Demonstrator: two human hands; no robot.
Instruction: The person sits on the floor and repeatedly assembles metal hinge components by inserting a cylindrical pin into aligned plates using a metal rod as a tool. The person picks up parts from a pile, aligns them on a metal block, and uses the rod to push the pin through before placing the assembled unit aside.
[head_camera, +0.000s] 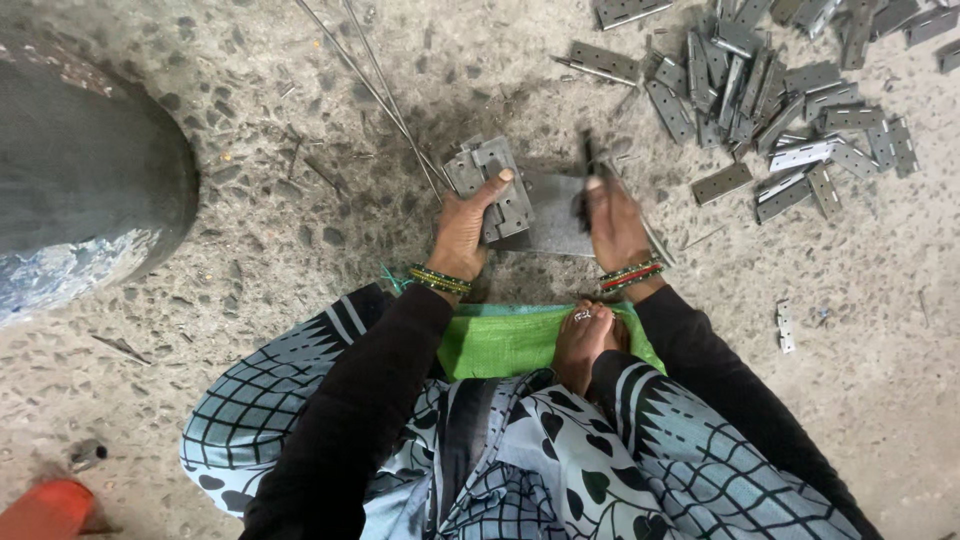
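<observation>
Holding a grey metal hinge (497, 185) in the left hand (462, 228), right hand (612, 215) gripping a thin dark tool (590, 160); big loose pile of grey hinges (780, 95) looks barely dented.

loose hinge pile (790, 110), thin rods (385, 95), green sack (500, 340), speckled floor (250, 230)

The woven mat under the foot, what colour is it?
Bright green mat, plain in the head view.
</observation>
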